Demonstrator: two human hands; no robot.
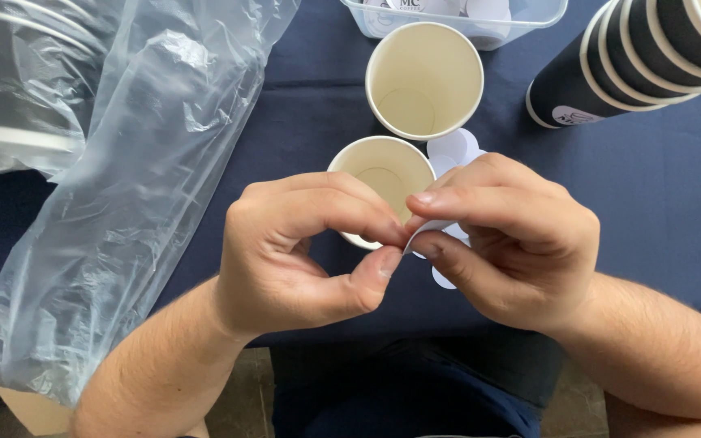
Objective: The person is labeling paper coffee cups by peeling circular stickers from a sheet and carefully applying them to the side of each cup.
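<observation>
— Now, left hand?
— Thumb and forefinger pressed together in a pinching grip on edge of small white round sticker, just above near paper cup.
— And right hand?
— Same sticker, grip pinching other side, fingertips nearly touching left ones.
— Around?
— Second, taller cup behind; more white stickers on dark blue desk; clear plastic bag at left; stack of black cups lying top right

We see table under dark navy cloth, its near edge crossing bottom of view. Below edge, brownish floor. Soft, even light, faint shadows.
</observation>
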